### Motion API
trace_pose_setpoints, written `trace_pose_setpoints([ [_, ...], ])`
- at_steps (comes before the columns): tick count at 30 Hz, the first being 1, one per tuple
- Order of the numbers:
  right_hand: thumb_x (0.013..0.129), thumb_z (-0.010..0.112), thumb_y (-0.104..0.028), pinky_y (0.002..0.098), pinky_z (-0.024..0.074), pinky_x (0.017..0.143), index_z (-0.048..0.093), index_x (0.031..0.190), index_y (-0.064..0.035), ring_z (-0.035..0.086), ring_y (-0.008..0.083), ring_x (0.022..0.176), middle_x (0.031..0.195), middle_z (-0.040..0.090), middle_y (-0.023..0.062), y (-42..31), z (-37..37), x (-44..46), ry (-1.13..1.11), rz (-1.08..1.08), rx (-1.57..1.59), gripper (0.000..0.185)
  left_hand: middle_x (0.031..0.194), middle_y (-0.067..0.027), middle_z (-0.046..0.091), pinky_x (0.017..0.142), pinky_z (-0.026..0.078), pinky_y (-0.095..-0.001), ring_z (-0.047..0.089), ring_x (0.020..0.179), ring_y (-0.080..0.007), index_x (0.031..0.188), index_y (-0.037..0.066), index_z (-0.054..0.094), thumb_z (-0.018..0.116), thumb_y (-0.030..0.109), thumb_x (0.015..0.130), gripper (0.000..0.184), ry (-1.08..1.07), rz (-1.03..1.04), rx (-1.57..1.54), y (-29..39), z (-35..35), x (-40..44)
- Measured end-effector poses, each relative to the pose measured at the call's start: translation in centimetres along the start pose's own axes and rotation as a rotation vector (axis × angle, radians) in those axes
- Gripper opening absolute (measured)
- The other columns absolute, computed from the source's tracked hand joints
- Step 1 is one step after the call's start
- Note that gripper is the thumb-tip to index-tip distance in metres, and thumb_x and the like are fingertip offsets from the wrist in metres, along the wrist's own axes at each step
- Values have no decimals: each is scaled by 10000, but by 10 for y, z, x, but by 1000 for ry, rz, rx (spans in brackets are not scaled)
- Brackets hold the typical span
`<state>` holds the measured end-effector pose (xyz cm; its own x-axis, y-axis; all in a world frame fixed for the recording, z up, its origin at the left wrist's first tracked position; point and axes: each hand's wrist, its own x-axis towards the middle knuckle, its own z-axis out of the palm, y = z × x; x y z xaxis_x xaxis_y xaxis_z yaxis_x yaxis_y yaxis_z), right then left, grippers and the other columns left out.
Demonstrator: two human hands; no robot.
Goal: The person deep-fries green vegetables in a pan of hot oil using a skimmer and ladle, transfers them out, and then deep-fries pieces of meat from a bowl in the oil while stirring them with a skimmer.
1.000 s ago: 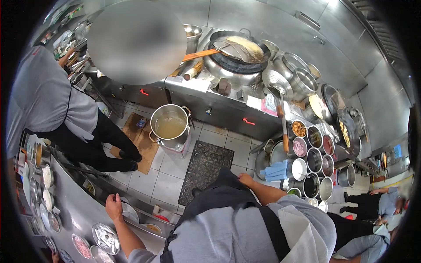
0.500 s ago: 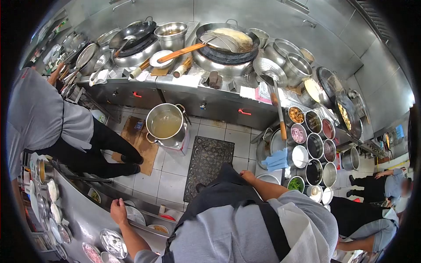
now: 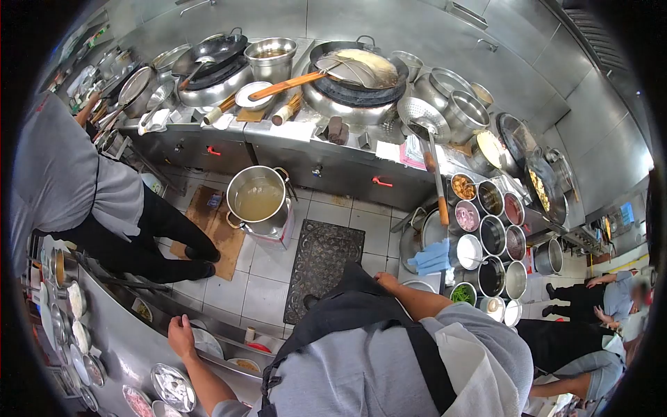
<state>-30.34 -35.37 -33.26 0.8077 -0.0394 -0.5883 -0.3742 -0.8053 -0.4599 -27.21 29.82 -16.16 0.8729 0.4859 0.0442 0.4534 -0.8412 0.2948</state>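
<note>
My left hand (image 3: 181, 336) hangs low at the edge of the steel counter (image 3: 118, 313), beside plates on the shelf below it. Its fingers look loosely extended, and I see nothing in them. A bowl of white pieces (image 3: 174, 387) stands on the counter close to that forearm. My right hand (image 3: 386, 281) is at the front of my dark apron (image 3: 347, 306); its fingers are mostly hidden. To the right of it lies a blue cloth (image 3: 431, 258), near steel tubs of ingredients, among them one with chopped greens (image 3: 461, 293).
A large pot of liquid (image 3: 256, 200) stands on the floor ahead, beside a dark mat (image 3: 325, 267). On the range, a wok (image 3: 361, 69) holds a wooden-handled strainer. A perforated ladle (image 3: 424, 119) lies at right. A co-worker (image 3: 97, 174) stands at left; others are at right.
My view has shifted slightly, and my left hand appears a little farther left. Both hands keep nearly the same pose. The person at far right has moved their arms.
</note>
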Motion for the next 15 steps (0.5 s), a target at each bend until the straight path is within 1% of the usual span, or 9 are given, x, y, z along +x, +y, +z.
trace_pose_setpoints([
  [2, 790, 629, -452, 433, 486, 888, 701, 1038, -147, 619, 369, 1035, 1096, 660, 165, -7, -5, -4, -25, 49, 8, 400, 919, -159, 677, 762, 492, -428, 640, 856, -349, 957, 22, 661, 612, 336, 888, 325, 20, 11, 1, -2, 2, 0],
  [5, 792, 628, -451, 430, 486, 886, 703, 1026, -145, 619, 369, 1033, 1095, 660, 164, -2, 0, -2, 9, 50, -10, 392, 915, -159, 678, 752, 494, -430, 642, 849, -349, 956, 24, 663, 612, 337, 888, 325, 37, 23, 3, -3, 3, 0],
  [14, 771, 658, -416, 425, 505, 828, 710, 993, -151, 654, 336, 965, 1006, 697, 118, 9, 7, 0, 31, 48, 65, 350, 901, -159, 674, 740, 491, -432, 637, 835, -348, 954, 21, 657, 616, 326, 886, 315, 16, 27, -9, -1, 2, -1],
  [15, 772, 657, -417, 426, 504, 830, 709, 995, -147, 653, 337, 968, 1005, 696, 124, 11, 9, 1, 39, 53, 53, 354, 901, -159, 673, 741, 490, -432, 636, 836, -347, 954, 20, 655, 617, 328, 885, 318, 12, 32, -10, -2, 4, 0],
])
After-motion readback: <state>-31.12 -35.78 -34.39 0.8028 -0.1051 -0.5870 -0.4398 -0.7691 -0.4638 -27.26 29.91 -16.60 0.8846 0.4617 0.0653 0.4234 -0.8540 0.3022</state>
